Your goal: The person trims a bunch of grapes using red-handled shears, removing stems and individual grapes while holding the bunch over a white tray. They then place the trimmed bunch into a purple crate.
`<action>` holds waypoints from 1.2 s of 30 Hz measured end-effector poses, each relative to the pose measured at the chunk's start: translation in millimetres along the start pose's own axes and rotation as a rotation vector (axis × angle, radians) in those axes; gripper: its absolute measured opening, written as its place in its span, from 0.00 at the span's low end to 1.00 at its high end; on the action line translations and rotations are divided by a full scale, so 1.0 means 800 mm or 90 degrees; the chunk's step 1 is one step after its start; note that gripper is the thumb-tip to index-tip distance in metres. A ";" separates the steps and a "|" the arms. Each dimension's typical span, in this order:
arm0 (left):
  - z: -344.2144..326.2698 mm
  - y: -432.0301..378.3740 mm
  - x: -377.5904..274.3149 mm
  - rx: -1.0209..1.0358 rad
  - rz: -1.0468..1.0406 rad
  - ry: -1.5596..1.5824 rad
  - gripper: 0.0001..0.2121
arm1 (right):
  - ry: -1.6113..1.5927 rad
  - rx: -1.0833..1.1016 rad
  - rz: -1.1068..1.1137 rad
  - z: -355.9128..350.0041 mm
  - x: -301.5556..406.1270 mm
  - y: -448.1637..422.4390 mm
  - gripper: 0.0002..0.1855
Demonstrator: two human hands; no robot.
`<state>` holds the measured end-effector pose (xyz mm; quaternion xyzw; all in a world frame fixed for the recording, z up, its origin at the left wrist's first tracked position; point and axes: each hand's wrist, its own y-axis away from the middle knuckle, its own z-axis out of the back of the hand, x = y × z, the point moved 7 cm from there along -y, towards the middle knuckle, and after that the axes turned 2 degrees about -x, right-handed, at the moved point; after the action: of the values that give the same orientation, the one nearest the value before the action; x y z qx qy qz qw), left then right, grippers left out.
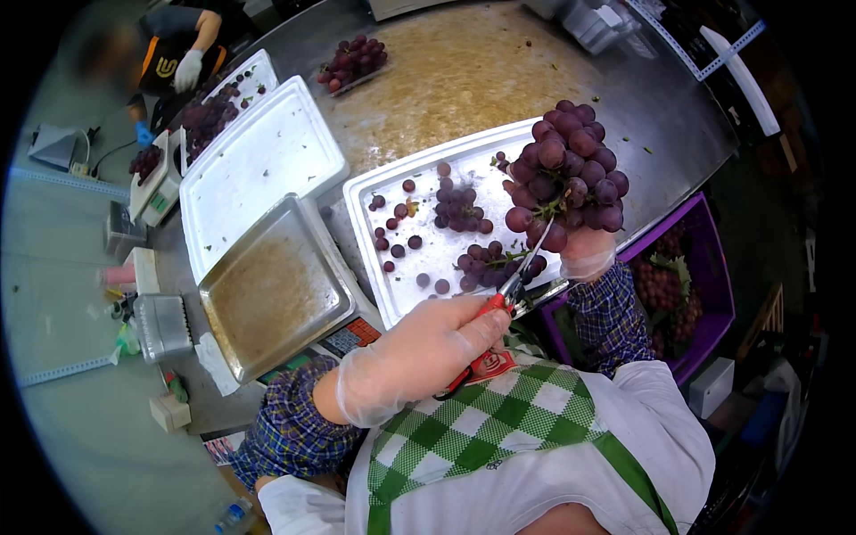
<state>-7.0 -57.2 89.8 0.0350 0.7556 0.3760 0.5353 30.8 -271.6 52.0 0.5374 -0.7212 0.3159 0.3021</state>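
Observation:
My left hand (421, 348), in a thin clear glove, grips red-handled pruning snips (496, 304). Their narrow blades reach among the stems of a large bunch of dark red grapes (568, 167). Under that bunch is my right hand (588, 251), also gloved and mostly hidden by the fruit it holds up. Below the bunch lies a white foam tray (401, 294) with loose grapes (398, 251) and small clusters (460, 208). Another cluster (491, 264) with a green stem lies partly behind the snips.
Left of the tray, a metal pan (274, 301) sits on a weighing scale (354, 338). Beyond are a white foam lid (261, 174) and a packed grape bunch (354, 60). A purple crate (719, 294) of grapes stands right. A co-worker (174, 60) handles grapes at far left.

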 end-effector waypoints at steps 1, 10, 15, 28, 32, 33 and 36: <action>0.006 0.001 -0.003 -0.010 -0.004 -0.043 0.19 | -0.005 -0.016 -0.008 0.004 -0.004 -0.003 0.28; 0.013 -0.004 -0.009 0.016 0.103 0.067 0.19 | -0.132 -0.156 -0.037 0.022 -0.007 0.000 0.26; 0.011 -0.009 -0.012 0.005 0.126 0.099 0.20 | -0.175 -0.171 -0.046 0.028 -0.006 0.006 0.29; 0.007 -0.014 -0.013 -0.022 0.093 0.023 0.20 | -0.320 -0.055 -0.039 0.028 -0.010 0.009 0.32; 0.006 -0.014 -0.011 -0.010 0.104 0.074 0.19 | -0.224 -0.101 -0.060 0.030 -0.012 0.016 0.32; 0.006 -0.015 -0.012 -0.012 0.104 0.082 0.19 | -0.217 -0.112 -0.062 0.031 -0.012 0.018 0.32; 0.005 -0.013 -0.013 -0.006 0.107 0.058 0.19 | -0.256 -0.077 -0.058 0.030 -0.011 0.017 0.31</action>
<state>4.4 -66.8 91.1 0.0788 0.7715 0.4247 0.4671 17.7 -282.2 28.3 0.6026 -0.7597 0.1442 0.1976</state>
